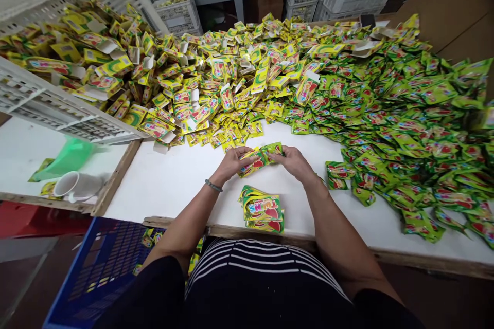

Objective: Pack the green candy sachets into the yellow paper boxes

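**Both hands gripping one small bunch of sachets**

Head view: the left hand (pixel 231 163) and the right hand (pixel 294 162) are meeting over the white bench (pixel 173 185). Both are clasping the same bunch of sachets (pixel 261 157) with their fingers. The bunch is lying with its long axis from left to right, one end in each hand, so neither hand is nearer to it than the other. A bracelet (pixel 213 185) is sitting on the left wrist.

Toward the person's body from the hands, a stack of sachets (pixel 263 211) is resting near the bench edge, apart from both hands. A wide heap of green sachets (pixel 405 128) is spreading on the right side, nearer to the right hand. A heap of yellow cartons (pixel 154 87) is spilling from a tilted white crate (pixel 57 108) on the left. A cup (pixel 71 185) is lying on its side beside a green scoop (pixel 73 157), well apart from the hands. A blue crate (pixel 104 262) is standing below the bench at the left
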Tool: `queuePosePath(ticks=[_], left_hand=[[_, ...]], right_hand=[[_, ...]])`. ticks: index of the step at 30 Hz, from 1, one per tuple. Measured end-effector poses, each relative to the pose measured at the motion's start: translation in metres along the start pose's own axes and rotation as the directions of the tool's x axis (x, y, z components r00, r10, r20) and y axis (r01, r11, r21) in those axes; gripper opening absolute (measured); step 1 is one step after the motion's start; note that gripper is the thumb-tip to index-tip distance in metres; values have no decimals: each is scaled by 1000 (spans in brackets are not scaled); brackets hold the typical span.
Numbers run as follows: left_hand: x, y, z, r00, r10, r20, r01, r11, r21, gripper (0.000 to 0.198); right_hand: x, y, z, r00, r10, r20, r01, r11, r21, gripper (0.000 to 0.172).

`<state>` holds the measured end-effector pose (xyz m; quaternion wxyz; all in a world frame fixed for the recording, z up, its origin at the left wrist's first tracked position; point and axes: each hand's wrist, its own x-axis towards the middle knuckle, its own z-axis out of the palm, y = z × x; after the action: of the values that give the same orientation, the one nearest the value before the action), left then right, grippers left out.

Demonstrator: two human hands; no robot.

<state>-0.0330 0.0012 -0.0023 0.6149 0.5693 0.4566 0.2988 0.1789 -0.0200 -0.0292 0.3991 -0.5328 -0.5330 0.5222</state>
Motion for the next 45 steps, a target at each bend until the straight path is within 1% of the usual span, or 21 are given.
queuePosePath(ticks=[1,4,5,7,9,10,13,15,16,18,21,24,27,30,33,37,39,42,43,45], left_hand=[[-1,0,1,1000,-5,13,5,1000,-15,42],[-2,-2,4,999,-14,39,15,999,-32,42],[-2,-4,5,999,-11,38,12,1000,-28,42],[-1,-9,7,1000,5,19,-5,1000,-20,43],[2,-14,9,1000,17,3,-17,999,-39,46],[3,-16,11,1000,11,-1,-11,998,-63,47],[5,-17,15,999,-46,-20,41,983,-178,49],[5,-16,16,996,-86,-23,77,964,-255,50],[5,-15,16,995,-101,-19,91,955,-284,50],[3,-15,16,992,-126,-3,118,940,-320,51],[1,-16,14,989,-149,13,145,932,-332,52],[-1,-18,14,989,-144,21,143,933,-331,50],[-1,-18,17,991,-131,31,133,930,-341,49],[0,-17,20,991,-134,-1,124,918,-376,52],[1,-16,22,984,-163,-66,119,895,-430,55],[1,-16,25,981,-149,-126,77,889,-451,56],[1,-17,27,981,-125,-146,45,889,-456,56],[1,-18,29,983,-103,-155,22,890,-456,60],[1,-18,30,983,-97,-158,15,891,-453,62],[1,-16,30,979,-72,-190,-22,894,-448,67]], right_hand=[[0,-2,-1,1000,13,-13,-13,998,-62,38],[-1,-6,2,993,40,-112,-70,959,-276,28],[-1,-7,4,990,38,-137,-82,940,-331,25],[-1,-8,8,987,21,-157,-81,918,-388,21],[-1,-8,11,989,5,-149,-60,927,-371,23],[-1,-8,12,990,-7,-138,-39,943,-330,25],[-1,-8,11,990,-60,-124,46,992,-114,34],[0,-7,8,987,-84,-137,80,996,-31,38],[1,-6,7,985,-91,-143,86,995,-42,38],[2,-4,4,980,-122,-156,98,983,-155,36],[5,0,1,961,-224,-161,153,919,-364,31],[6,3,1,942,-313,-118,230,863,-450,27],[7,6,4,945,-321,-58,262,851,-455,23],[6,7,9,960,-277,-46,233,875,-424,23],[4,3,13,967,-244,-73,200,905,-374,28],[2,0,21,944,-292,-156,220,904,-366,37],[3,2,28,942,-307,-140,233,892,-388,37],[4,3,35,953,-288,-95,232,893,-385,37],[4,3,36,951,-293,-100,238,897,-373,36],[3,0,36,933,-317,-167,252,912,-323,32]])
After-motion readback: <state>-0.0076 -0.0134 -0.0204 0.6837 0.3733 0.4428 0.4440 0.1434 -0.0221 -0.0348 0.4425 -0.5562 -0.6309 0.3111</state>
